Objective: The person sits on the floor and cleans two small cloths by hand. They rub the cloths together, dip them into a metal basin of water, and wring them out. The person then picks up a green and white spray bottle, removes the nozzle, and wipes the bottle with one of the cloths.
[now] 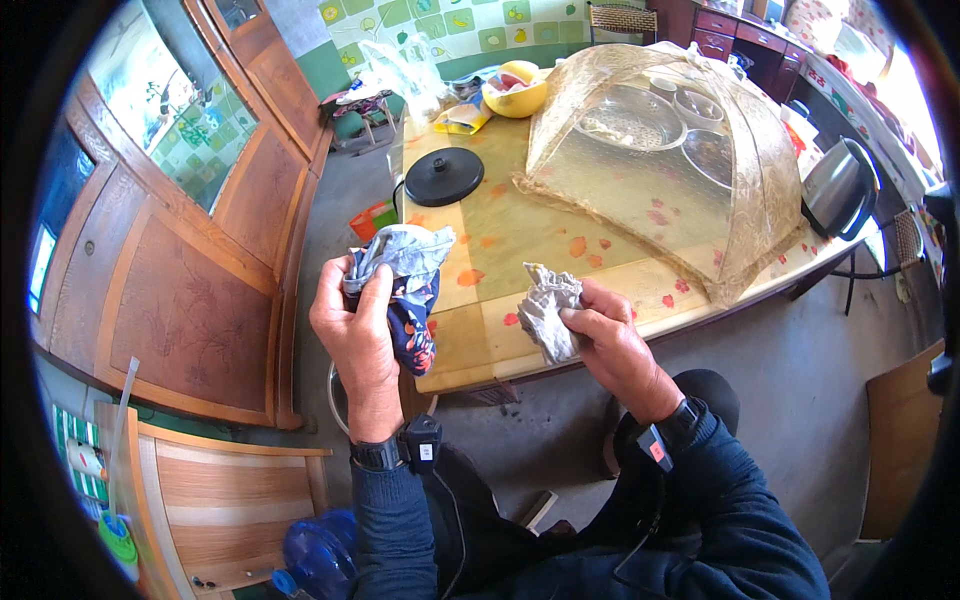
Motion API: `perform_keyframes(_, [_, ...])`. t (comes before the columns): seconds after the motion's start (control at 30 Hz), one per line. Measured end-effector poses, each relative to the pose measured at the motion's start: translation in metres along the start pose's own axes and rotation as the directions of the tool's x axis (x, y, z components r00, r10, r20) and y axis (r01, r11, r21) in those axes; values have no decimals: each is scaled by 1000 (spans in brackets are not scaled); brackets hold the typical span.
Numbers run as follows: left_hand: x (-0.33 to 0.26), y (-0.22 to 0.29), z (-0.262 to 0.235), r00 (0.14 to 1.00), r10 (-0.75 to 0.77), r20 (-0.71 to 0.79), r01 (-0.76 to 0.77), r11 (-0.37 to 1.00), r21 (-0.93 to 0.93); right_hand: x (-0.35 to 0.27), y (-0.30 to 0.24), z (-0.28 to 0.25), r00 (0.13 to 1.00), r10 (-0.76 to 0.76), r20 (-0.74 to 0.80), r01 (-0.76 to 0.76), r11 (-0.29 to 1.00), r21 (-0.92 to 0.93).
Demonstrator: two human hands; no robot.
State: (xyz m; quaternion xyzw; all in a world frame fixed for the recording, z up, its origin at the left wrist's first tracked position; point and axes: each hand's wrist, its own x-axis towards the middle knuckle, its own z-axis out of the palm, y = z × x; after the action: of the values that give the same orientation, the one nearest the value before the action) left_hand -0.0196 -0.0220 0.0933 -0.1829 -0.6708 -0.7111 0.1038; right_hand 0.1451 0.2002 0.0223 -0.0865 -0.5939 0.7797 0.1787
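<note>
My left hand (350,325) is closed on a bunched cloth (412,255), light blue on top, with navy, orange-patterned fabric hanging below. Thumb and fingers of my right hand (618,338) pinch a crumpled greyish-white piece (547,310); whether it is cloth or paper is unclear. Both hands are held apart, above the near edge of a table (465,345) with a flower-patterned cover. Beyond my left hand, a round black kettle base (445,176) lies on the tabletop.
A gold mesh food cover (630,195) stands over several bowls. To its right is a metal kettle (838,185). A yellow bowl (520,98) and plastic bags (415,85) sit at the far side. Wooden cabinets (200,290) line the left; a blue water jug (320,552) stands below.
</note>
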Motion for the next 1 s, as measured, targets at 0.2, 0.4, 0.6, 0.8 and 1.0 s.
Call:
perform_keyframes(0.2, [9,9,15,988,136,79,-144,983,111,3,-1,-13,994,109,-3,-103,949,299])
perform_keyframes(0.4, [37,7,39,956,202,214,-237,959,153,0,-1,-15,987,104,-119,-62,947,315])
perform_keyframes(0.6, [50,-22,78,826,228,515,-411,870,273,3,4,-19,988,112,-111,-78,959,272])
perform_keyframes(0.8, [-5,-19,54,841,227,491,-415,854,315,3,6,-16,990,76,-121,-78,997,-12])
perform_keyframes(1.0, [-78,-3,30,808,203,554,-351,920,175,-8,0,4,989,-147,11,138,898,-417])
